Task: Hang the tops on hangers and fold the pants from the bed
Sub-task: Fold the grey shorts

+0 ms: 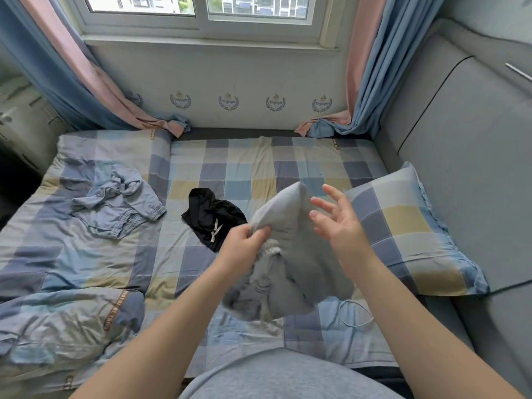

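My left hand (244, 244) grips a bunched grey garment (290, 254) near its drawstring waistband and holds it above the checked bed (236, 165). Just right of the cloth, my right hand (336, 223) hovers with fingers spread and nothing in it. A crumpled black pair of shorts with a white drawstring (214, 218) lies on the sheet behind my left hand. Further left, a blue garment with elastic cuffs (115, 203) lies rumpled on the quilt.
A checked pillow (408, 231) rests at the right against a grey upholstered headboard (475, 168). A folded quilt (57, 312) covers the bed's left side. A thin loop of cord (355, 313) lies on the sheet. The window wall and curtains (371, 82) bound the far side.
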